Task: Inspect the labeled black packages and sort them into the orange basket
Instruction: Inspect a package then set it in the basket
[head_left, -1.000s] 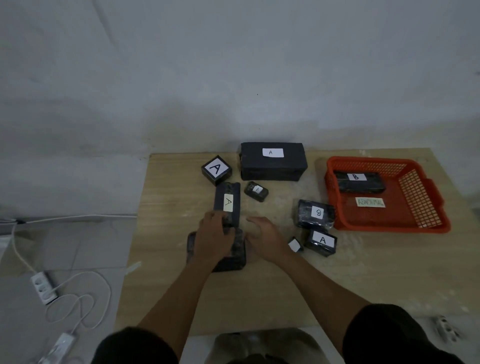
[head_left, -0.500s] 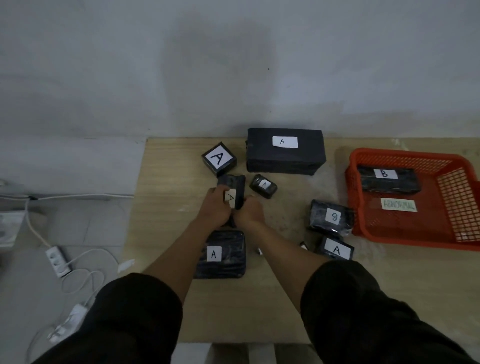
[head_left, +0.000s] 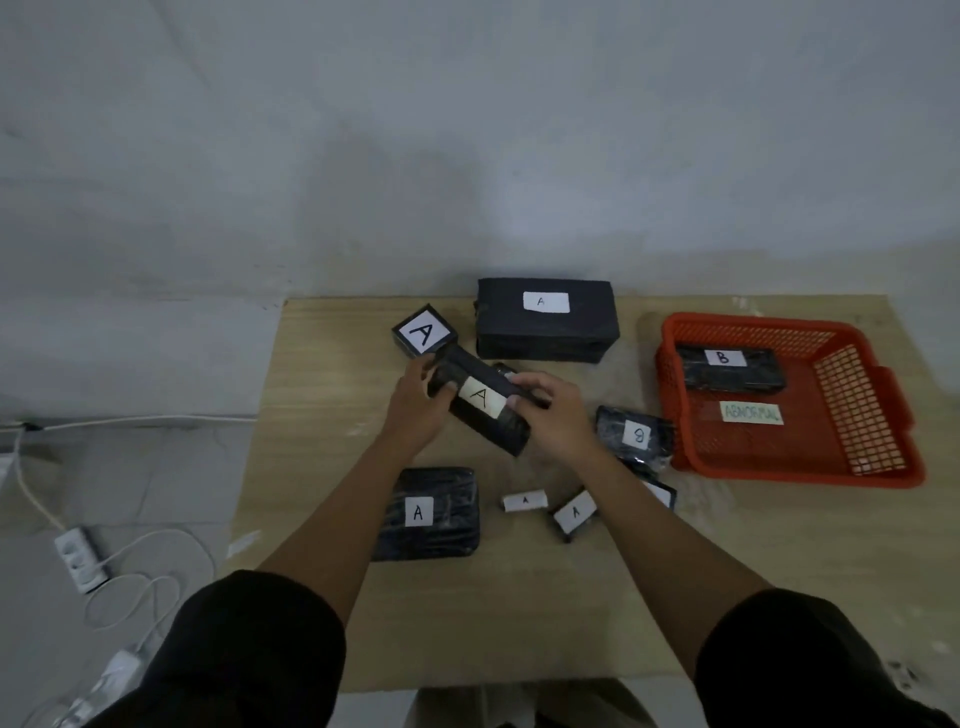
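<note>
Package (head_left: 485, 408) marked A lifted above counter (head_left: 519, 597), label up for reading; left hand (head_left: 415, 410) grips one end, right hand (head_left: 553, 415) other. Beyond, right: basket (head_left: 883, 462) tagged ABNORMAL holds B package (head_left: 730, 369), likely rejects.

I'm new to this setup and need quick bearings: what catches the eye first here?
Both hands, left and right, hold a long black package labelled A over the table's middle. At the right stands the orange basket, with one B package and an ABNORMAL tag inside.
</note>
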